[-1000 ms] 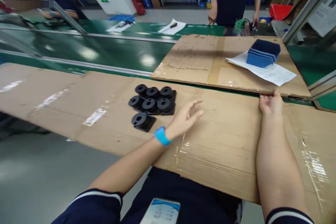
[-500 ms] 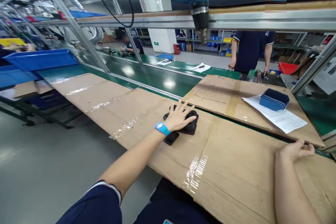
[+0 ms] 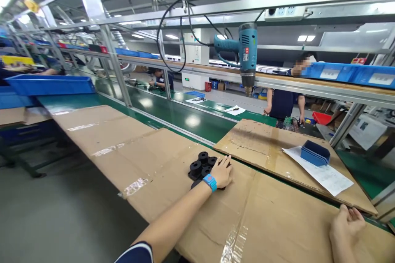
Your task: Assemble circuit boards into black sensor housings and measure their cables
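Nearest to us, our right hand point(image 3: 347, 224) lies low at the right on the near cardboard sheet point(image 3: 277, 222), at its far edge. Its fingers are spread loosely and lie flat, closed on nothing; the fingertips touch the edge where this sheet meets the second cardboard sheet point(image 3: 262, 144) beyond it.

Further out, our left hand point(image 3: 221, 171) is stretched forward with a blue wristband point(image 3: 210, 182) at the wrist. The palm faces down and the fingers are loosely parted, lying over the right side of a cluster of black round parts point(image 3: 202, 166). We see the hand resting on them, not clamped around any one. The parts stand close together on the near cardboard sheet, near its far edge, and those on the left of the cluster are uncovered. One dark piece shows just below the wrist.

On the second cardboard sheet, to the right, a stack of blue trays point(image 3: 315, 153) sits on a white paper point(image 3: 321, 174).

Beyond the cardboard runs the green conveyor belt point(image 3: 173, 111). Above it a teal heat gun point(image 3: 243, 51) hangs nozzle down from the overhead frame. Behind it another person point(image 3: 284, 102) in dark clothing stands at the far side of the line, both hands down at the bench.
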`<action>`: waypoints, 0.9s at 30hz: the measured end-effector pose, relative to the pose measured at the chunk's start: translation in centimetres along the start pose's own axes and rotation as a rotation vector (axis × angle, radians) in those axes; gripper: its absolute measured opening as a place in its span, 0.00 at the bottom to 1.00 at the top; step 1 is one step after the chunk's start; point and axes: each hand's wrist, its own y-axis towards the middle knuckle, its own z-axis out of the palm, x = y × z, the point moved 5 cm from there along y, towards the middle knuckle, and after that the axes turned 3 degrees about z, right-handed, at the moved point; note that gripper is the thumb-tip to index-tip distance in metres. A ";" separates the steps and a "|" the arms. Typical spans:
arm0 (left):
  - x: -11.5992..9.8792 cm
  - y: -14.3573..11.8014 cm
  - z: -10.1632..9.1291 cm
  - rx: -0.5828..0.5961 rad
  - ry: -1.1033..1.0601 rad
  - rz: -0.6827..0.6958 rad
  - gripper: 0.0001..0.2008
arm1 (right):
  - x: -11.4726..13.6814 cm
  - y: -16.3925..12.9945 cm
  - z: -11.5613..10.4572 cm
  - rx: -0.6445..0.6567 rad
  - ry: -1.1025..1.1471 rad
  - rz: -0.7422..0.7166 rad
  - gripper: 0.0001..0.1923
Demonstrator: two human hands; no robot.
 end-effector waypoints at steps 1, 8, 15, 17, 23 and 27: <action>-0.8 -0.3 -0.3 0.004 0.012 0.017 0.35 | 0.2 0.0 0.3 0.009 0.002 0.002 0.30; -14.0 -6.0 4.4 0.104 -0.036 0.667 0.47 | 1.2 -1.2 0.0 -0.058 0.012 -0.132 0.32; -19.3 -8.0 13.8 0.153 -0.029 0.999 0.35 | 8.9 0.2 -0.4 -0.010 -0.249 -0.538 0.23; -19.4 -7.7 14.0 0.106 -0.010 1.009 0.34 | 11.3 2.3 2.2 0.135 -0.372 -0.634 0.19; -19.3 -7.5 13.2 -0.273 0.123 1.089 0.29 | 12.1 9.1 11.5 0.414 -0.727 -0.706 0.21; -19.4 -7.5 14.6 -0.572 0.106 1.050 0.24 | 10.3 10.7 14.8 0.479 -0.909 -0.694 0.28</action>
